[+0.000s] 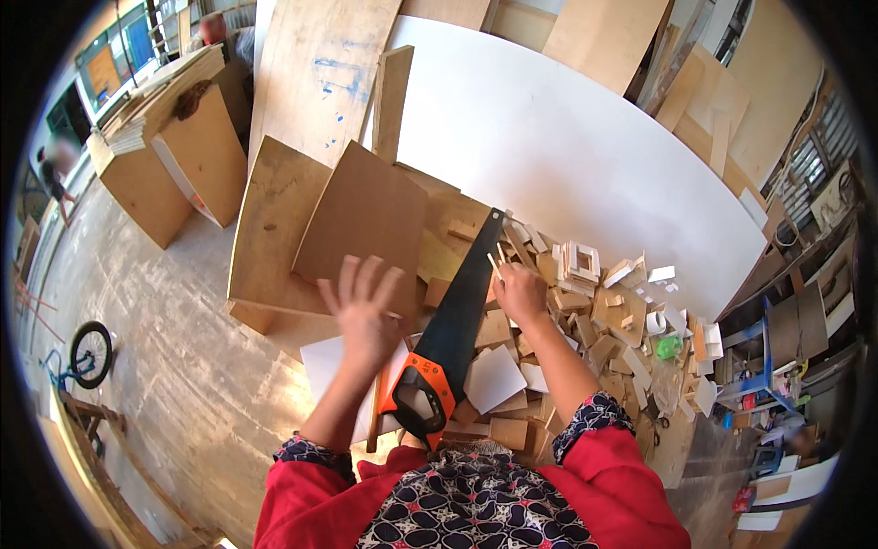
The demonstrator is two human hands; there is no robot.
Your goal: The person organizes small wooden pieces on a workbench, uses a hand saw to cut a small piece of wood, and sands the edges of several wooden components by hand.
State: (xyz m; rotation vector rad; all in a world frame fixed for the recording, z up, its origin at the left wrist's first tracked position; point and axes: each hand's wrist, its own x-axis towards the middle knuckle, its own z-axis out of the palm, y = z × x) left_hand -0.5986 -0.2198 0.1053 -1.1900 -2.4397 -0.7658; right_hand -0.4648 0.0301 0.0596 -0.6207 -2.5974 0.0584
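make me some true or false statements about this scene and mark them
1. The left hand has its fingers spread. True.
2. The right hand is empty. False: it appears to pinch something thin and pale.
3. The saw has its handle at the far end, away from the person. False: the handle is at the near end.
4. The bike wheel is toward the picture's left edge. True.
5. The saw's handle is all green. False: it is orange and black.

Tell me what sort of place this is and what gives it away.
Most likely a woodworking shop: a large handsaw with an orange handle, a heap of wood offcuts, and big plywood panels standing around.
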